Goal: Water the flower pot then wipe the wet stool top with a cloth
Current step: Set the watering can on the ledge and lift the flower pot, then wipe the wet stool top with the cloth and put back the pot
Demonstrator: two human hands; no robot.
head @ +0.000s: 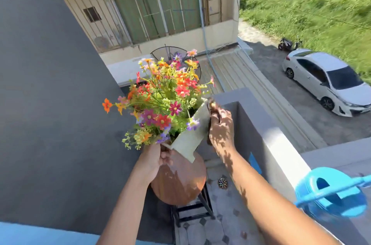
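A cream flower pot [189,139] full of colourful flowers [162,96] is tilted and lifted just above the round brown stool top [180,183]. My left hand [157,157] grips the pot's lower corner. My right hand [220,126] holds its upper rim on the far side. Leaf shadows fall across the stool top and my right arm. A blue watering can [331,191] sits on the parapet ledge at the right. No cloth is in view.
A dark grey wall [50,84] stands close on the left and a grey parapet [271,144] on the right. The stool's black legs [192,210] rest on a tiled floor with a drain [222,182]. Below are a roof and a white car [329,82].
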